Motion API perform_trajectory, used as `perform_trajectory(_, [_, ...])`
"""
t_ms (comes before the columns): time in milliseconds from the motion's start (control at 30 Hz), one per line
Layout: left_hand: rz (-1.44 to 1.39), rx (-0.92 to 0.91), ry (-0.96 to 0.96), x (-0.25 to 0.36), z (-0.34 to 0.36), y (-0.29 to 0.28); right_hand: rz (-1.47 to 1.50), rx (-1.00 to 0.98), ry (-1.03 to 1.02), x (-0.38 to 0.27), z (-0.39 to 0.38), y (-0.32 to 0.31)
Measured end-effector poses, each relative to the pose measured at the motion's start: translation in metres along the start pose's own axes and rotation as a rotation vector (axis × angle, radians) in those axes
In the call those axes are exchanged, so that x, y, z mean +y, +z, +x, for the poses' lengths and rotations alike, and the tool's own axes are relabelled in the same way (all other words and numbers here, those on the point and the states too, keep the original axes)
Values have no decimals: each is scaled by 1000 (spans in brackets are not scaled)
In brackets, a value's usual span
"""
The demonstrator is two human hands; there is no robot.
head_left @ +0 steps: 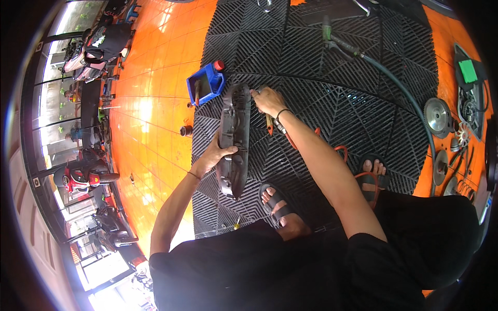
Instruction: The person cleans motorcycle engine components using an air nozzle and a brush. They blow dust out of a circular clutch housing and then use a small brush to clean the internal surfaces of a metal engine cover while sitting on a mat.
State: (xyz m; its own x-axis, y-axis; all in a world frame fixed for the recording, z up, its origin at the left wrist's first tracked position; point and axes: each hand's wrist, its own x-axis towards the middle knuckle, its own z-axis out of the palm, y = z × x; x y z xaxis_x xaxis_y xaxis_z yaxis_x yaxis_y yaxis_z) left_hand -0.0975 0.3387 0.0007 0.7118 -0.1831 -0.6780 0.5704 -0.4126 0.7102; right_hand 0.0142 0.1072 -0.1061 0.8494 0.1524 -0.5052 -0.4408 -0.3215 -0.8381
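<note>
My left hand (211,155) grips a long dark scooter engine cover (233,140) near its lower end, with the thumb over the edge. The cover is tilted up on its side above the black mat, its ribbed hollow face partly showing. At the cover's far end is my right hand (268,100), its fingers closed and curled close to the edge. What those fingers hold is hidden. Below the right wrist, a metal hose fitting (280,127) joins an orange air hose (291,141) that passes under my forearm. A yellow-orange tip (270,125) shows beside it.
A cut-open blue jug (207,85) with a red cap and a brush inside stands beyond the cover. A dark cylindrical part (185,130) sits on orange tiles. A pressure-washer hose (394,78) crosses the ribbed mat (332,124). Gears (437,116) and other parts lie right; motorcycles stand left.
</note>
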Motion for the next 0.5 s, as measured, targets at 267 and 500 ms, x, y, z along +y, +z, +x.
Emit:
perform_trajectory(267, [8,-5,-7,1,2,-3,289,-23,11,17,2,11])
perform_trajectory(500, [5,-24,-2,-6,-1,-7,511,12,35,14,-14,19])
